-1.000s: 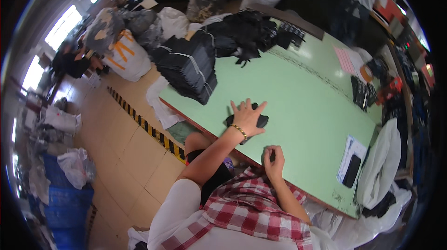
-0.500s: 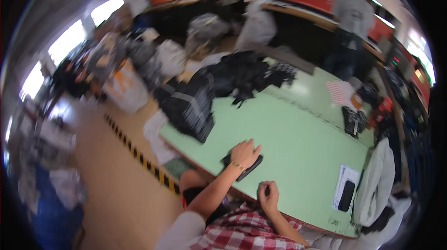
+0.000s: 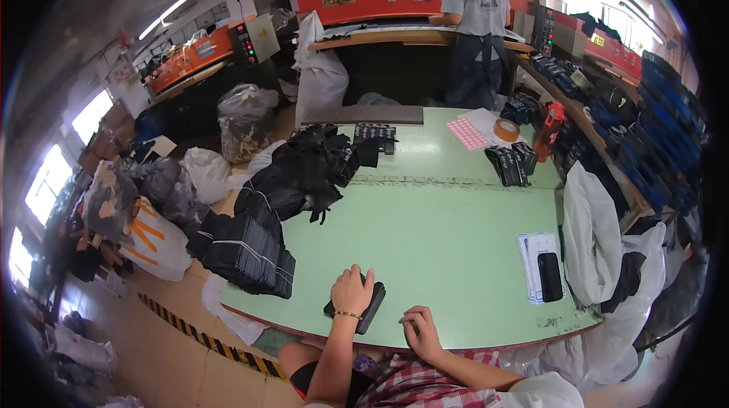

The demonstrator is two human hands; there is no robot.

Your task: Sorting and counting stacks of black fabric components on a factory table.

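My left hand [image 3: 351, 292] lies palm down on a small stack of black fabric pieces [image 3: 371, 311] near the table's front edge, its fingers outstretched and the thumb apart. A gold-coloured bracelet circles that wrist. My right hand [image 3: 422, 332] hovers at the front edge to the right of the stack, fingers loosely curled, with nothing visible in them. Left of my hands stands a large tied bundle of black pieces [image 3: 247, 252]. Behind it spreads a loose heap of black fabric pieces [image 3: 304, 169]. All of these rest on the green tabletop [image 3: 440, 241].
A black phone [image 3: 550, 277] lies on paper sheets at the right, beside a white sack [image 3: 591, 241]. Farther back are orange-brown tape [image 3: 506, 130], a red bottle [image 3: 550, 131] and black labelled pieces [image 3: 509, 165]. A person [image 3: 477, 28] stands at a red machine. Bags crowd the left floor.
The view has turned and levelled, so the table and far person appear farther left. My left hand stays on the black stack. My right hand's fingers have loosened slightly.
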